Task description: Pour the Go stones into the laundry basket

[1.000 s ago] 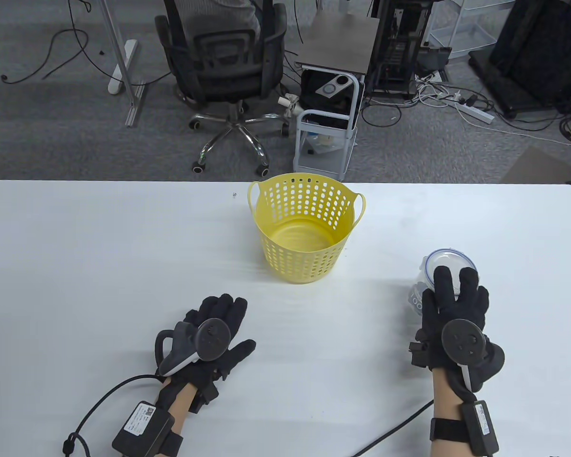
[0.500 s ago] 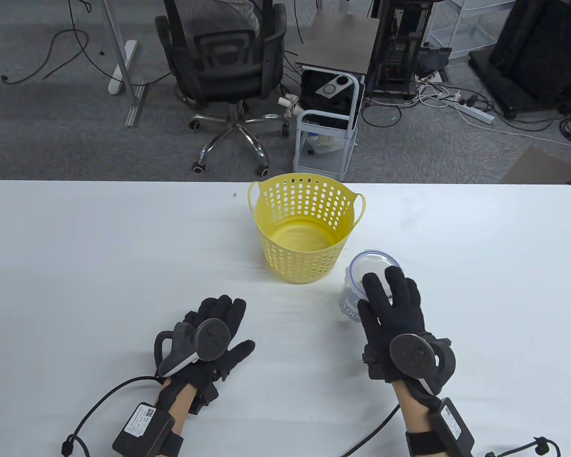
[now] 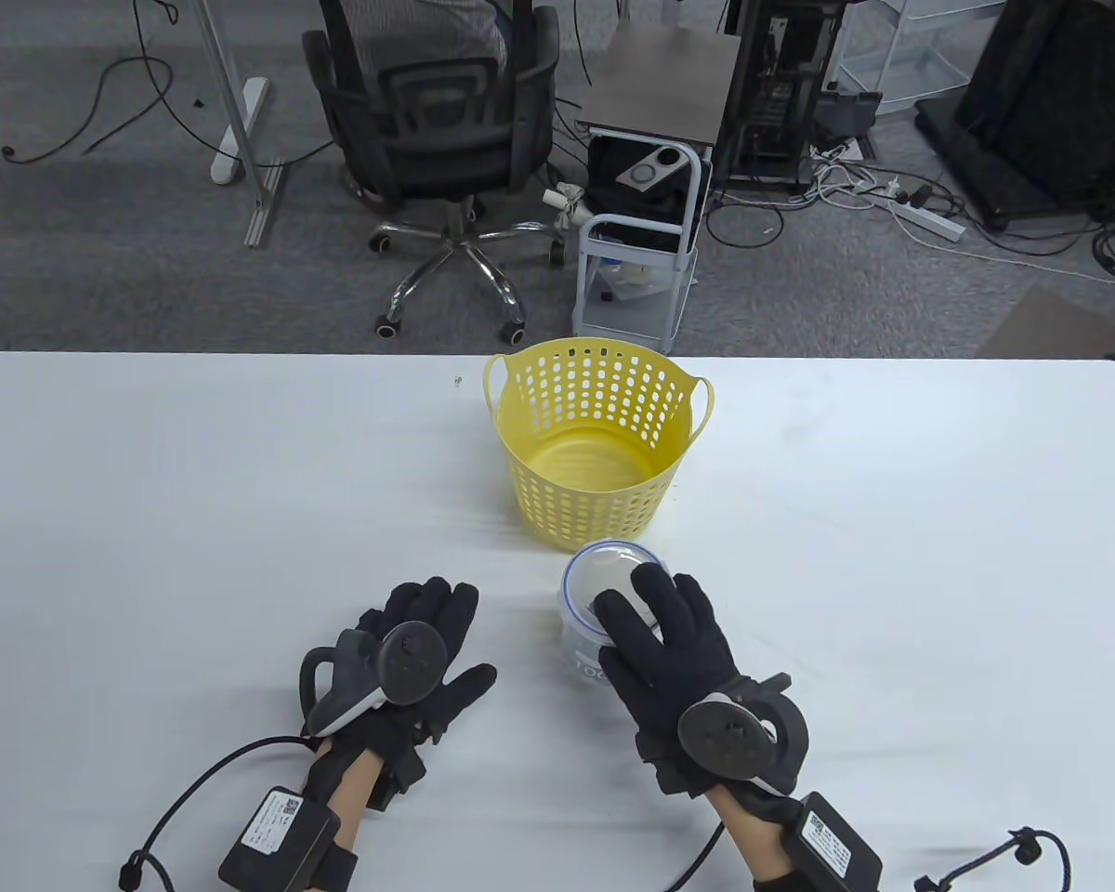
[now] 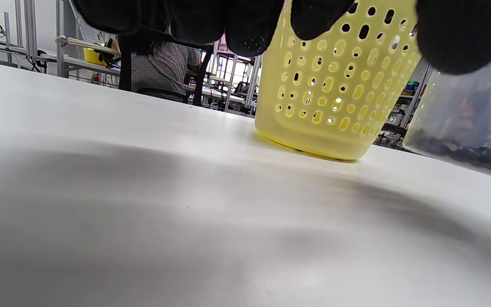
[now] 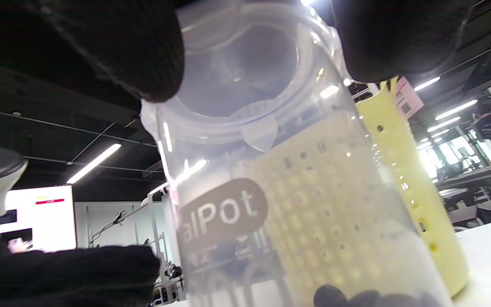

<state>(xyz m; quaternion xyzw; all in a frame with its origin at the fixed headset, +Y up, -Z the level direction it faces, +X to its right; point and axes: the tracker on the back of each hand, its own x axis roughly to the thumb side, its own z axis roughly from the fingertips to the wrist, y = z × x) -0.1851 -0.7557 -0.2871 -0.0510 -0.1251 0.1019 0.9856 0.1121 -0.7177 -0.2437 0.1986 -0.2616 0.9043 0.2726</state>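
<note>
White table [image 3: 149, 483]: right hand [image 3: 678, 669] fingers grip lidded clear jar [image 3: 604, 604], dark stones [image 4: 463, 151] inside; left hand [image 3: 409, 669] flat, fingers spread.

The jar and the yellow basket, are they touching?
Cannot tell. In the table view the jar sits right by the basket; no view shows contact or a gap plainly.

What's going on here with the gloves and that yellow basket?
A person in sensor gloves is working at a white table. The right hand grips a clear lidded jar with dark Go stones at its bottom, just in front of the yellow laundry basket. The left hand rests on the table. Nothing is poured yet.
</note>
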